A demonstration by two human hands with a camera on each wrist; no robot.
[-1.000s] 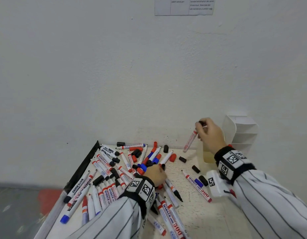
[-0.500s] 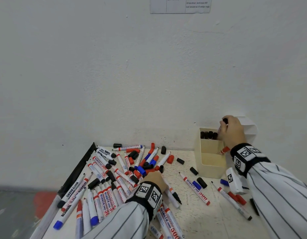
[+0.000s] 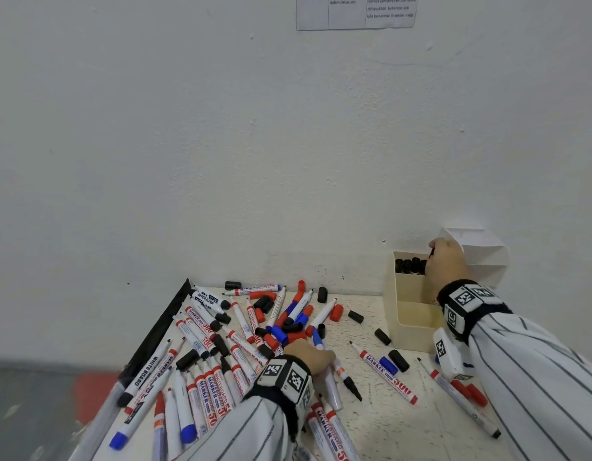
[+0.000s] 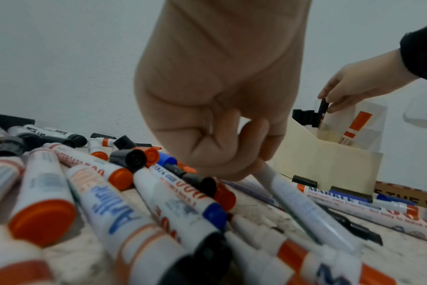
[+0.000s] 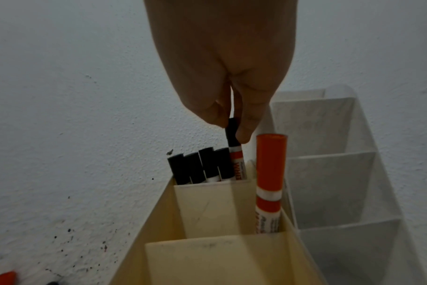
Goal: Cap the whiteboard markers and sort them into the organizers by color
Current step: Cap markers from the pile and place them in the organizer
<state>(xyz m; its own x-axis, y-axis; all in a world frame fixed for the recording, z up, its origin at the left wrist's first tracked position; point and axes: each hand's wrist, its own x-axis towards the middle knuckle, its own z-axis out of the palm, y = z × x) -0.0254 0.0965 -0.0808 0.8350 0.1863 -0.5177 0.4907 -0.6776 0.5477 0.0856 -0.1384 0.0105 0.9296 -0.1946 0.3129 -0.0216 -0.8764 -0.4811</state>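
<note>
Markers lie in a loose heap (image 3: 221,347) on the table (image 3: 387,427), many uncapped, with stray caps among them. The right hand (image 3: 446,261) pinches the cap end of a black-capped marker (image 5: 234,142) between thumb and fingertips, its lower part already down in the back compartment of the cream organizer (image 3: 407,331), just beside four other black-capped markers (image 5: 200,165). A red-capped marker (image 5: 271,173) stands in the next compartment forward; a white organizer (image 5: 329,173) sits alongside.

To finish this step well, I judge the hand should lower the marker straight down until it bottoms out, then open the fingers without dragging the neighbours over. The cap looks seated, though a light press would confirm it.

The left hand (image 3: 307,359) rests at the heap, fingers curled round the barrel of an uncapped marker (image 4: 305,208); it will need a matching cap by ink colour.
</note>
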